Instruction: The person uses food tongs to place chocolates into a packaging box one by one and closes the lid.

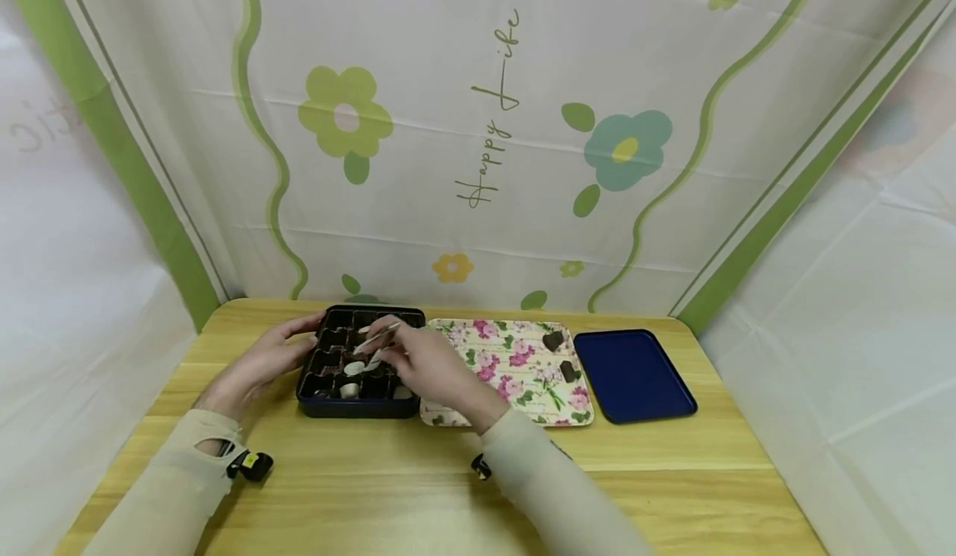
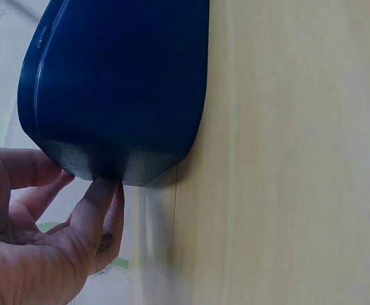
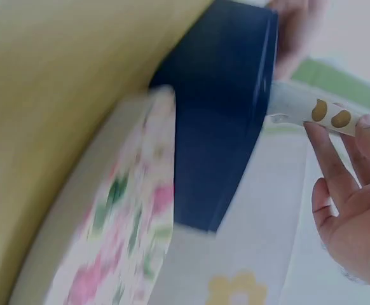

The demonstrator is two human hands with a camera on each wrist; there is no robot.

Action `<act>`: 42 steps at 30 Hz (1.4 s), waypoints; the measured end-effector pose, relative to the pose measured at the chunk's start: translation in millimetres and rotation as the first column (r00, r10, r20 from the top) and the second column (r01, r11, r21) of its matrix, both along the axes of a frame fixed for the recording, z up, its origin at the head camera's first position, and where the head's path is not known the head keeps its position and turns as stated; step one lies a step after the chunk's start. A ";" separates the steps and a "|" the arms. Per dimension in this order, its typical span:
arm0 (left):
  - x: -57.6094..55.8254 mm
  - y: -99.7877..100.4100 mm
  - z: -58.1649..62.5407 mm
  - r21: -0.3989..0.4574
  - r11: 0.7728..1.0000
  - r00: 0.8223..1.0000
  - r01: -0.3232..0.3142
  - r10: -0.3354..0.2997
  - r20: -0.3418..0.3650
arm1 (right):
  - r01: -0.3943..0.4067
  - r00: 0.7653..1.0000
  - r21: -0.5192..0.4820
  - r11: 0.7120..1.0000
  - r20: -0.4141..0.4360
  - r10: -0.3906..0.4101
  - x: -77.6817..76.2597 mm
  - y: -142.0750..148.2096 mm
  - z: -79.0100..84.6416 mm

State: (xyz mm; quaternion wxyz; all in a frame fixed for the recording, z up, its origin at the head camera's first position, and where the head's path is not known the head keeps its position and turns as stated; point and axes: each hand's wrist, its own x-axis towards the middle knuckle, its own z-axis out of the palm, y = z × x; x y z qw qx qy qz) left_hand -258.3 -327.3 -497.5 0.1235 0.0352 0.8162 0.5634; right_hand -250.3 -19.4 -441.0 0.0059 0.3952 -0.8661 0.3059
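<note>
In the head view a dark divided box (image 1: 358, 407) holds pale and dark chocolates in small compartments. My left hand (image 1: 276, 353) rests against its left side; in the left wrist view the fingertips (image 2: 105, 187) press on the navy end wall. My right hand (image 1: 436, 369) is over the box's right part and pinches white tongs (image 1: 376, 363), whose tips are close to a white chocolate (image 1: 354, 368). Gold spots show on the tongs (image 3: 331, 116) in the right wrist view, where the box wall hides their tips.
A floral tray (image 1: 463, 413) lies right of the box, with two dark chocolates (image 1: 553, 340) near its right edge. Beyond it is a blue lid (image 1: 635, 373) on the wooden table (image 1: 373, 490). Printed curtains (image 1: 418, 166) surround the table at the back and sides.
</note>
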 end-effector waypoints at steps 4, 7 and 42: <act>0.7 0.0 2.6 -0.020 1.000 1.000 0.003 -0.003 0.007 | 0.124 0.991 -0.015 0.992 0.042 -0.123 -10.1 34.8 -1.9; 1.1 0.0 3.4 -0.026 1.000 1.000 0.006 -0.005 0.005 | 0.213 0.975 -0.035 0.976 0.079 -0.210 -18.4 61.8 -3.8; 1.3 -0.4 1.0 -0.031 0.999 1.000 0.010 -0.010 -0.006 | 0.716 0.698 -0.097 0.692 0.080 -0.711 -59.1 233.9 -29.3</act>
